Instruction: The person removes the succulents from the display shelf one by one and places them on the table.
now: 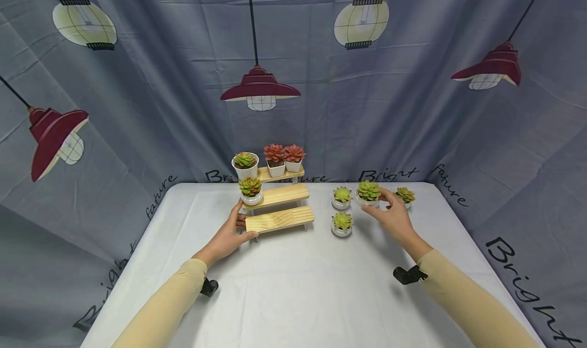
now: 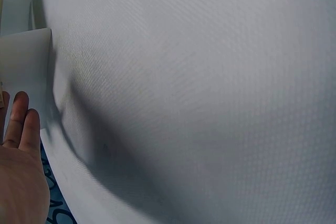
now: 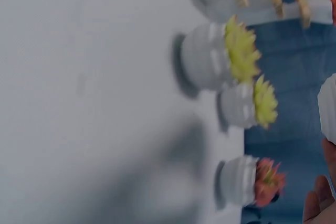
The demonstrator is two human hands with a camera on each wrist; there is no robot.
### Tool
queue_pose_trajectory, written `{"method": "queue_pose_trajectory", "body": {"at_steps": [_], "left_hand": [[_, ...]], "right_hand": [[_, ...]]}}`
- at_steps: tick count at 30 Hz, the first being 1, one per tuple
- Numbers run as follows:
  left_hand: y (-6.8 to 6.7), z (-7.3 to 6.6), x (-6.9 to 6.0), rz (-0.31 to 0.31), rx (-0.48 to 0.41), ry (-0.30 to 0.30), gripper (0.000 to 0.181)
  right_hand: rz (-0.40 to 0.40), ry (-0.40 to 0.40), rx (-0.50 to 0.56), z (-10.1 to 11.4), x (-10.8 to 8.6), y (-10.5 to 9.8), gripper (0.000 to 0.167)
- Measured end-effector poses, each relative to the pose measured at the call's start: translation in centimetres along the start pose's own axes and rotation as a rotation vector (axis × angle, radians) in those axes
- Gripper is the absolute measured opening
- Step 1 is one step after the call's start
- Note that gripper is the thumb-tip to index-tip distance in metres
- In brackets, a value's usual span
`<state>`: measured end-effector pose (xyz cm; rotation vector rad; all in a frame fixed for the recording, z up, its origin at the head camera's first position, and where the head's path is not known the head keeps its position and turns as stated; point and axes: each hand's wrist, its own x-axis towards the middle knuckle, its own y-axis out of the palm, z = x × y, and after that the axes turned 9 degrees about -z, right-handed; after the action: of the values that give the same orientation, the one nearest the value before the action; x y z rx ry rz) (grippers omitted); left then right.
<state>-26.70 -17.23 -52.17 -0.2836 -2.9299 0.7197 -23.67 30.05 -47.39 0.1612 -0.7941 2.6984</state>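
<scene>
A three-step wooden display stand with clear or white supports stands left of centre. My left hand holds the left end of its lowest step, thumb at the front and fingers behind; in the left wrist view the fingers lie beside a white panel. A white pot with an orange-green succulent sits on the middle step, close to my index finger. My right hand pinches a white pot with a green succulent, raised above the table in the right wrist view.
The top step bears a green succulent and two red ones. Two pale green potted succulents stand left of my right hand, and a reddish-green one behind it. A grey printed curtain hangs behind the white table.
</scene>
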Motion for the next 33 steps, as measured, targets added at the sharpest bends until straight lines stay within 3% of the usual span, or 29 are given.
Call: {"method": "queue_pose_trajectory", "body": {"at_steps": [10,15,33], "left_hand": [[0.0,-0.2,0.0,-0.003,-0.003,-0.009,0.115],[0.0,-0.2,0.0,-0.001,-0.003,-0.02,0.114],[0.1,-0.1,0.0,0.002,-0.006,-0.039,0.115]], "right_hand": [[0.024,0.046,-0.032,-3.8,-0.8,-1.3,0.093],[0.075,0.101,-0.043,-4.9,-1.3,-1.6,0.101],[0.116,0.106,-0.167,-6.6,-1.6,-0.7,0.095]]}}
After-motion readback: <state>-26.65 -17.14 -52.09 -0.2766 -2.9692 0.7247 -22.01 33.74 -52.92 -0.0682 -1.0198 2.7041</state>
